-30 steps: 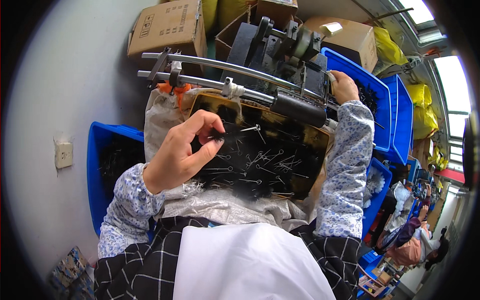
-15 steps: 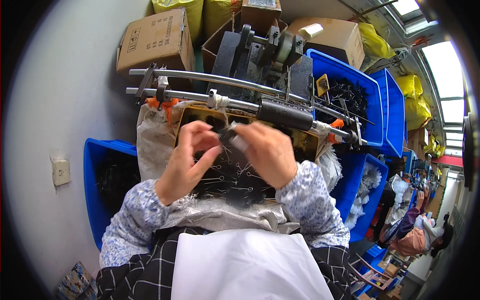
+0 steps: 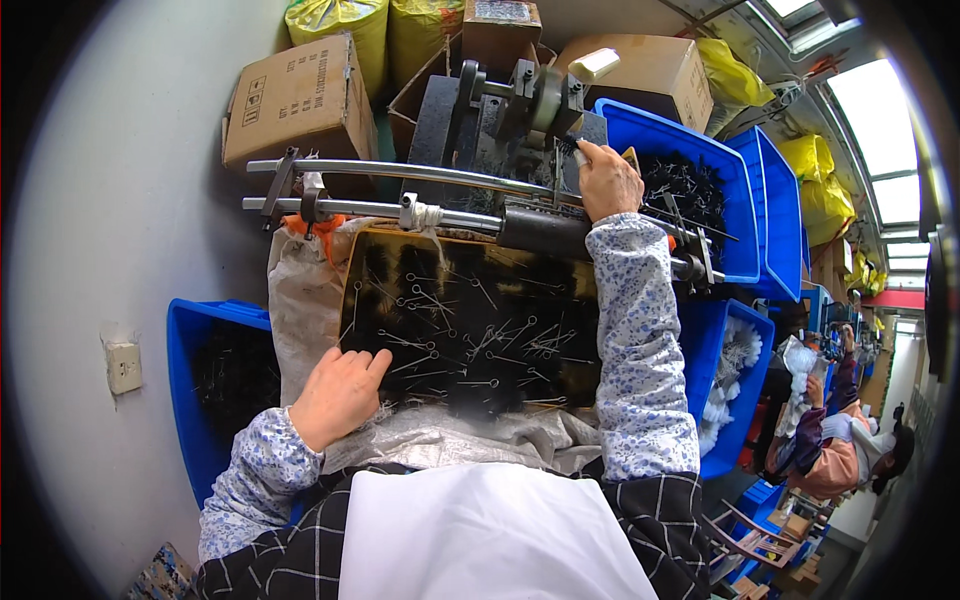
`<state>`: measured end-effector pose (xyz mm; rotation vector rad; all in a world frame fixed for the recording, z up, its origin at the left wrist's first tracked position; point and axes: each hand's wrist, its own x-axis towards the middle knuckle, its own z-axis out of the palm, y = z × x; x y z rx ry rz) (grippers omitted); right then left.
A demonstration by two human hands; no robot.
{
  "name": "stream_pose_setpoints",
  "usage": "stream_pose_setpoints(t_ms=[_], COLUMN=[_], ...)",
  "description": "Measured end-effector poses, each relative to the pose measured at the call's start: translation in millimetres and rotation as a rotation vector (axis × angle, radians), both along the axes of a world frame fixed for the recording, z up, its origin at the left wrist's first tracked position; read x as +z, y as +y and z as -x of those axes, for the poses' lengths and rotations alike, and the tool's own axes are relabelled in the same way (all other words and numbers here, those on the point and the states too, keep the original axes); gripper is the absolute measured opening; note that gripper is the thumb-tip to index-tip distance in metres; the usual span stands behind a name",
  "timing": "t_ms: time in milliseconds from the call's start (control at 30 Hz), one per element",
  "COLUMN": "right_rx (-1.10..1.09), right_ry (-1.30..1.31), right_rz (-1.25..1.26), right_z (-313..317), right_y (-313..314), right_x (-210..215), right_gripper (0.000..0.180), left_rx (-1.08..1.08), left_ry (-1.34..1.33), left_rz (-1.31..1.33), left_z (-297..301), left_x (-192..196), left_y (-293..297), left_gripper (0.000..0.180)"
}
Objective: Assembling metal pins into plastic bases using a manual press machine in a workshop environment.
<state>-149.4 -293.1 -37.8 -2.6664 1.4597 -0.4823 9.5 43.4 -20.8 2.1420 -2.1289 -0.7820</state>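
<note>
My right hand point(image 3: 611, 184) reaches over the steel rods point(image 3: 400, 176) to the black machine point(image 3: 440, 125). Its fingers pinch a small black-bristled brush point(image 3: 568, 146), partly hidden by the fingertips, beside the machine's round wheel point(image 3: 546, 100). My left hand point(image 3: 338, 398) is held at the near left edge of a yellow-rimmed tray point(image 3: 345, 300), fingers loosely apart and nothing seen in them. Several wire pins with looped ends point(image 3: 430, 295) lie scattered in the tray over loose black bristles.
A blue bin point(image 3: 745, 190) of black-bristled pieces stands right of the machine. Another blue bin point(image 3: 745, 400) holds white bristly pieces; a third point(image 3: 185, 370) stands at left. Cardboard boxes point(image 3: 290, 105) are behind. A person point(image 3: 840, 450) works at far right.
My hands have parted from above the tray. The right has gone up and right to the machine with the brush; the left has drawn back toward the tray's near left edge.
</note>
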Motion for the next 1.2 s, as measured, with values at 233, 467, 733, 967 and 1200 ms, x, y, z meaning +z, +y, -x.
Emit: stream_pose_setpoints(t_ms=[233, 467, 733, 967, 1200], right_rx=[0.098, -0.143, -0.045, -0.053, -0.061], right_ry=[0.134, 0.128, 0.0, 0.088, 0.053], right_rz=[0.018, 0.072, 0.004, 0.053, -0.098], right_z=[-2.4, 19.8, -16.0, -25.1, 27.1], right_y=[-22.6, 2.3, 14.8, 25.1, -16.8], right_x=[-7.9, -6.8, -11.5, -1.6, -8.8], right_gripper=[0.023, 0.037, 0.034, 0.029, 0.032], left_rx=[0.028, 0.24, 0.325, 0.251, 0.36], left_ry=[0.299, 0.575, 0.647, 0.612, 0.667], left_rz=[0.06, 0.132, 0.258, 0.291, 0.297], left_z=[-8.6, -15.2, -12.4, -15.5, -15.9], left_x=[24.9, 41.8, 43.7, 46.2, 52.9], left_y=[-21.2, -34.3, -41.7, -39.3, -38.5], left_gripper=[0.031, 0.027, 0.02, 0.016, 0.018])
